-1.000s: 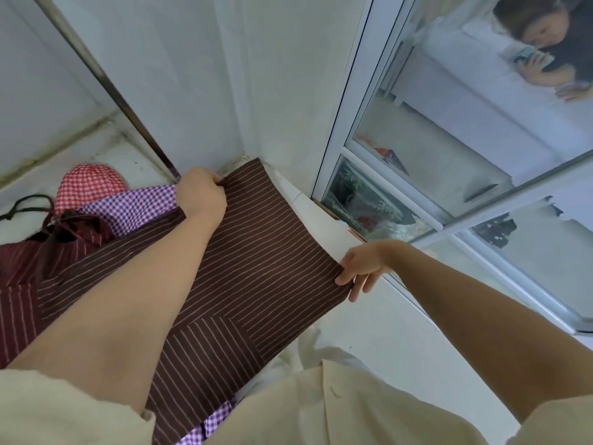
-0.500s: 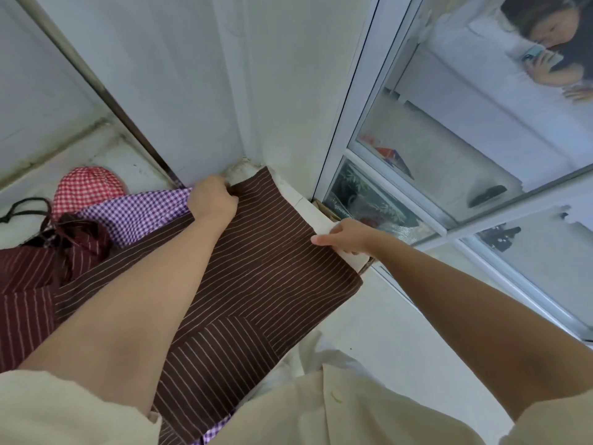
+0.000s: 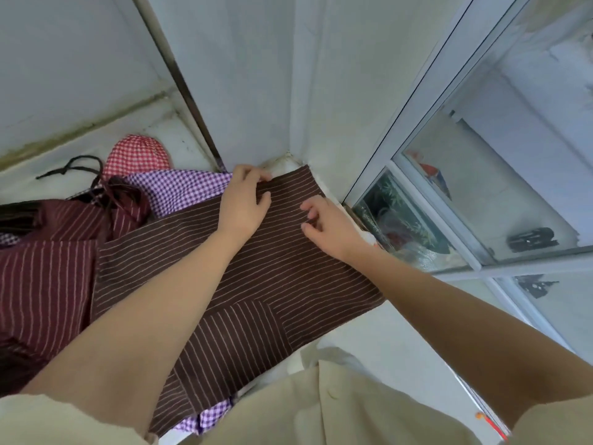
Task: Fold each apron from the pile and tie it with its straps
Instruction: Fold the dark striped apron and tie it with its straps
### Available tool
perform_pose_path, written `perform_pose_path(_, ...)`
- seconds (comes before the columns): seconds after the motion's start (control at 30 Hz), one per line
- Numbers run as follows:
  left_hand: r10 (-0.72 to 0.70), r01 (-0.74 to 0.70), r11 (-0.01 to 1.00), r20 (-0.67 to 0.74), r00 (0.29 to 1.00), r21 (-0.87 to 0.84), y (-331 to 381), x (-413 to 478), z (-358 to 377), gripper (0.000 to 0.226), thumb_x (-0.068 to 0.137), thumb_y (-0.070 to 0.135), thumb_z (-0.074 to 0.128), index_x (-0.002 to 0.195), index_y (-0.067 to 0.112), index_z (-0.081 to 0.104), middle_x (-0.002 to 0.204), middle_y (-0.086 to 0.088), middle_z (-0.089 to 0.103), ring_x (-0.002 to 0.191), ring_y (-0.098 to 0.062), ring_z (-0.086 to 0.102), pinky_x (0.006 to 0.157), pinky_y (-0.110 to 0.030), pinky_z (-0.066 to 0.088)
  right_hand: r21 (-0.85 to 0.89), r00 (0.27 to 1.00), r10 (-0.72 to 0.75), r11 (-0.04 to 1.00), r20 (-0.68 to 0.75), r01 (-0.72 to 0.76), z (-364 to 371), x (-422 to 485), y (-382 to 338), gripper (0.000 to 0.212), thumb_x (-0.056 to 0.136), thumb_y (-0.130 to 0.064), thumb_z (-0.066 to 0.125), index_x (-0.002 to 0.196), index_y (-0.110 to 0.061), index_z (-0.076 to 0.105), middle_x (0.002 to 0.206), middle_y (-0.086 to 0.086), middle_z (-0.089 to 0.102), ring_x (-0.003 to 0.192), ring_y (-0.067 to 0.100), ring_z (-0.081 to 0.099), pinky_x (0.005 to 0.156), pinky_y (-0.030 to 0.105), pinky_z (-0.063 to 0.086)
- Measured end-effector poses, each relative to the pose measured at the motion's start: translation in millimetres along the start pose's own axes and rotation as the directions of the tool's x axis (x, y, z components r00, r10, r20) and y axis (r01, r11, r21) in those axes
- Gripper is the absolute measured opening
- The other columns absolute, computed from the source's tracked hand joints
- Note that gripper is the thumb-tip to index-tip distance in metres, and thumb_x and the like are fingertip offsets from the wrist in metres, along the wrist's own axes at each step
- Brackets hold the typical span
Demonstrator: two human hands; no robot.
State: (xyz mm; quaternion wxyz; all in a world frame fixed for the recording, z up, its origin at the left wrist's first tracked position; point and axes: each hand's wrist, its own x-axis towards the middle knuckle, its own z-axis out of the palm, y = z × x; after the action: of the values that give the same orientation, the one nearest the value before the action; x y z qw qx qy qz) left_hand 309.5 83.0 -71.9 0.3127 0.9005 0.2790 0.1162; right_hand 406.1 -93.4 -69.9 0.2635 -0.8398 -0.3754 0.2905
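White counter (image 3: 189, 136), far corner: L hand (image 3: 245, 203) grips brown pinstriped cloth apron (image 3: 256, 274) far edge; R hand (image 3: 330, 229) pinches it alongside, prob. to square fold.

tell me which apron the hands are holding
The brown apron, spread in front: the left hand and right hand both hold its far end. The maroon apron, purple check cloth and red check cloth lie to the left, not held.
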Motion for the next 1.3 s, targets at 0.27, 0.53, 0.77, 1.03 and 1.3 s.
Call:
perform_pose_path(0.27, 0.113, -0.067, 0.89, -0.075, 0.991, 0.451, -18, -115, -21, 0.036, 0.094, 0.036, 0.049, 0.124, 0.02, 0.06, 0.14, -0.007, 0.051, 0.134, -0.027, 0.041, 0.113, -0.047, 0.024, -0.41, 0.974, -0.077, 0.898, 0.215, 0.162, 78, -3, 11, 0.063, 0.101, -0.056, 0.005, 0.155, -0.029, -0.009, 0.164, 0.004, -0.015, 0.15, 0.019, -0.016, 0.121, 0.04, -0.012)
perform_pose_path(0.53, -0.113, 0.089, 0.772, -0.001, 0.994, 0.629, -28, -187, -4, 0.064, 0.101, 0.052, 0.021, 0.157, 0.022, 0.012, 0.164, -0.009, 0.004, 0.151, -0.03, 0.0, 0.12, -0.058, 0.005, -0.548, 0.985, -0.145, 0.818, 0.098, 0.175, 82, -7, 14, 0.061, 0.102, -0.05, 0.004, 0.157, -0.024, -0.002, 0.165, 0.009, -0.007, 0.151, 0.025, -0.008, 0.122, 0.045, -0.006)
perform_pose_path(0.77, -0.154, 0.062, 0.728, 0.075, 0.985, 0.682, -20, -205, 37, 0.075, 0.098, 0.065, 0.022, 0.157, 0.024, 0.002, 0.164, -0.009, -0.006, 0.151, -0.029, -0.007, 0.117, -0.062, -0.001, -0.631, 0.969, -0.222, 0.739, 0.105, 0.238, 86, -42, 41, 0.06, 0.103, -0.049, 0.006, 0.157, -0.025, 0.009, 0.165, 0.005, 0.008, 0.152, 0.026, 0.005, 0.123, 0.049, 0.005)
perform_pose_path(1.03, -0.153, 0.07, 0.72, 0.06, 0.986, 0.69, -43, -238, 39, 0.08, 0.095, 0.07, 0.014, 0.157, 0.021, 0.002, 0.164, -0.011, -0.004, 0.151, -0.029, -0.004, 0.12, -0.056, 0.0, -0.689, 0.989, -0.142, 0.72, -0.037, 0.077, 65, -22, 55, 0.066, 0.101, -0.047, 0.0, 0.157, -0.013, 0.006, 0.164, 0.014, 0.003, 0.151, 0.031, 0.002, 0.122, 0.05, 0.01)
perform_pose_path(1.3, -0.204, 0.229, 0.691, -0.119, 0.972, 0.686, -44, -245, 20, 0.068, 0.102, 0.052, 0.02, 0.157, 0.016, 0.006, 0.164, -0.012, -0.002, 0.151, -0.029, -0.004, 0.121, -0.052, -0.001, -0.549, 0.834, -0.485, 0.635, 0.264, 0.543, 120, -43, 6, 0.057, 0.106, -0.045, 0.017, 0.158, -0.025, 0.006, 0.165, 0.008, 0.001, 0.152, 0.026, 0.0, 0.122, 0.05, 0.012)
